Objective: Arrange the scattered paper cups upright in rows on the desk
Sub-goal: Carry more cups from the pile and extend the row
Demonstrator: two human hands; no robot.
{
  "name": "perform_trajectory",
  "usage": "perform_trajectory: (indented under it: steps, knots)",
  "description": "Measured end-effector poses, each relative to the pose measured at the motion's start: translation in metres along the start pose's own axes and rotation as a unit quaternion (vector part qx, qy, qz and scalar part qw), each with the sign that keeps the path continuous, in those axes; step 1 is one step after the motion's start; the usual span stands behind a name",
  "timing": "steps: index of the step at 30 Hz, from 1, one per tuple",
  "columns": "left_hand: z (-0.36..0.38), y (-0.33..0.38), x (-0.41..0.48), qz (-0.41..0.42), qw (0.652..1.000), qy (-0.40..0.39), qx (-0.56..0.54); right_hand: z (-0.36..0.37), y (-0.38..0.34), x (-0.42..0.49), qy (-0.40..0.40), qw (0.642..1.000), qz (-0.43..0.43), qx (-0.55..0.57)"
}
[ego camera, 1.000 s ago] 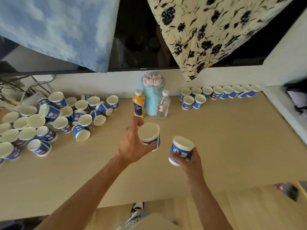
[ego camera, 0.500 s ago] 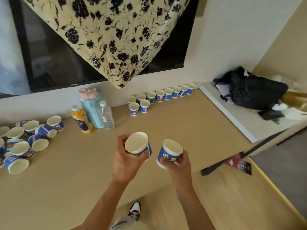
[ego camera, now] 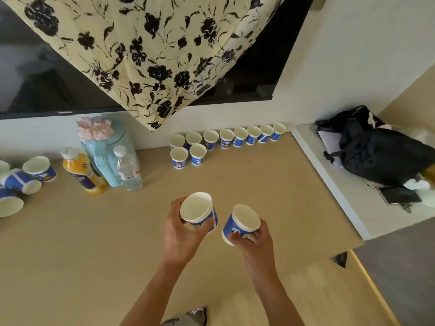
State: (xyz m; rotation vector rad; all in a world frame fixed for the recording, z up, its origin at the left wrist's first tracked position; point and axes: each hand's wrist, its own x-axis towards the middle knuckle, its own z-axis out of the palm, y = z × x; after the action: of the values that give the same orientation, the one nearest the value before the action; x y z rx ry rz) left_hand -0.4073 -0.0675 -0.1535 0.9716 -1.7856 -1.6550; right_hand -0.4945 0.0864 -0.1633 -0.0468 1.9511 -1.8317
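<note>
A paper cup (ego camera: 197, 211) is gripped by the left hand (ego camera: 181, 236). The thumb is laid on the near side of its wall, the fingers are curled round the far side, and the open mouth is tilted toward the camera. A second paper cup (ego camera: 242, 223) is held by the right hand (ego camera: 254, 241). It is pinched low on its blue wall by the curled fingers and thumb, and it is also tilted. The two held cups are kept just beside each other, with a narrow gap between them, above the near middle of the desk (ego camera: 259, 184).

Farther back, a row of cups (ego camera: 226, 138) is seen upright along the wall, eight in number. Two more cups (ego camera: 188, 156) are placed upright just in front of its left end. These standing cups are well apart from both hands.

At the left edge, scattered cups (ego camera: 23, 182) are seen, several of them lying on their sides. Between them and the row, an orange bottle (ego camera: 82, 171), a clear water bottle (ego camera: 128, 169) and a light blue jug (ego camera: 106, 149) are grouped near the wall. A black bag (ego camera: 381, 151) is laid on the white ledge (ego camera: 329, 184) at the right. A floral cloth (ego camera: 153, 50) is hung above.
</note>
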Motion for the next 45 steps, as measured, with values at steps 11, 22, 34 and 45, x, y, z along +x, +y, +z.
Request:
perform_trajectory:
  steps: [11, 22, 34, 45]
  knots:
    - [0.034, 0.008, 0.074, -0.017, 0.998, 0.051, 0.035, 0.024, -0.007, 0.127, -0.047, 0.997, 0.028, -0.058]
    - [0.055, 0.008, 0.110, -0.068, 0.990, 0.106, 0.059, 0.059, 0.000, 0.236, -0.093, 0.986, 0.014, -0.139]
    - [0.095, 0.016, 0.148, -0.058, 0.991, 0.095, 0.072, 0.093, 0.022, 0.335, -0.132, 0.964, -0.025, -0.227]
    - [0.103, 0.012, 0.166, -0.076, 0.989, 0.101, 0.074, 0.110, 0.043, 0.384, -0.131, 0.963, -0.041, -0.232]
